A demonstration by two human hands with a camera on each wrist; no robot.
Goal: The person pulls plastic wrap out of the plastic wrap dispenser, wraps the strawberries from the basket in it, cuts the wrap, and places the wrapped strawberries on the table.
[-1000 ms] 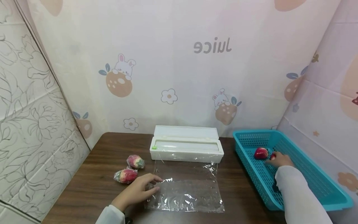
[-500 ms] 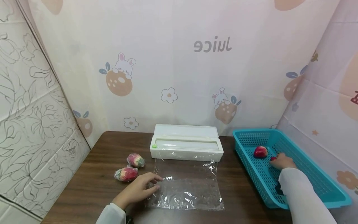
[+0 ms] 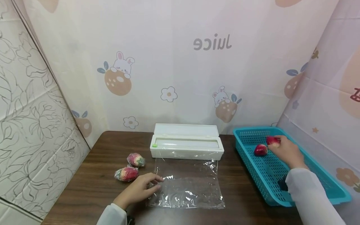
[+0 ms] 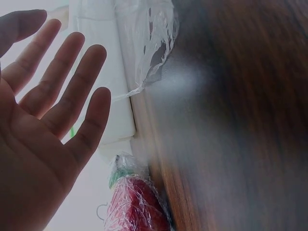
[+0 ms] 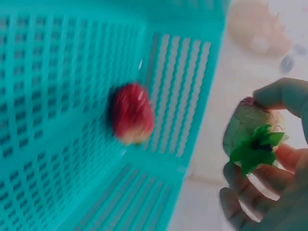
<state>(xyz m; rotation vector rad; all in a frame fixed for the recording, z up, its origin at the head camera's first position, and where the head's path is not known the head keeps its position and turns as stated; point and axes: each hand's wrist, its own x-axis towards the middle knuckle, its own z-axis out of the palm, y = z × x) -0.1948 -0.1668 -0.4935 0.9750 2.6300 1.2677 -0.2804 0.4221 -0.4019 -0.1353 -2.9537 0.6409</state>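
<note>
My right hand [image 3: 288,153] holds a red strawberry [image 3: 272,140] above the blue basket [image 3: 262,182], pinching it between thumb and fingers. The right wrist view shows its pale shoulder and green leafy cap [image 5: 257,149]. A second strawberry [image 3: 260,150] lies on the basket floor. My left hand [image 3: 137,190] has relaxed fingers at the left edge of a sheet of clear plastic film [image 3: 188,190]; the left wrist view shows its palm and spread fingers. Two strawberries wrapped in film, one farther back [image 3: 136,159] and one nearer [image 3: 126,173], lie beside that hand.
A white cling film dispenser [image 3: 187,153] stands at the table's back, lid raised, with a green slider [image 3: 154,145]. Film runs from it toward the front of the brown wooden table [image 3: 92,184]. Printed cloth [image 3: 174,62] hangs behind. A dark object [image 3: 282,184] shows near the right sleeve.
My right hand has lifted the strawberry from the basket floor, moving up and slightly back. My left hand and the film have stayed in place.
</note>
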